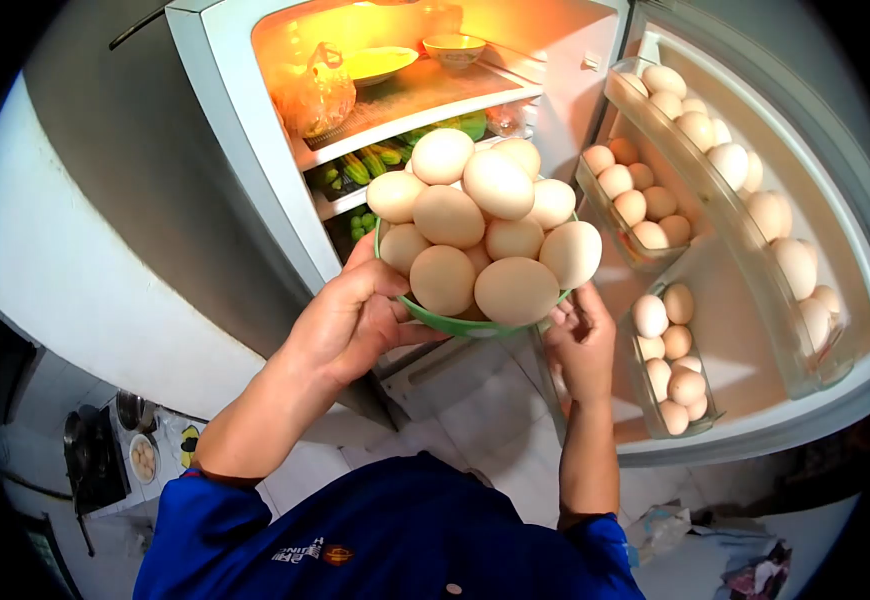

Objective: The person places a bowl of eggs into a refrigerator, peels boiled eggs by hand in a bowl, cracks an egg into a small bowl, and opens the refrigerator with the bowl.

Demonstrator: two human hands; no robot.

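Note:
A green bowl (pixel 455 325) heaped with eggs (pixel 449 216) is held up in front of the open fridge (pixel 205 100). My left hand (pixel 350 315) grips the bowl's left side, its thumb near the rim and its fingers underneath. On the right, my right hand (pixel 582 340) holds the bowl by its lower right edge, with the fingers curled and partly hidden beneath it. The eggs rise well above the rim, and most of the bowl's wall is covered by them.
The fridge door (pixel 755 430) stands open at right, its long door shelf (pixel 715 190) and two smaller bins (pixel 690 430) carrying eggs. Inside are a plate (pixel 380 65), a small bowl (pixel 453 48) and green vegetables (pixel 380 158). A counter with a pan (pixel 78 445) lies lower left.

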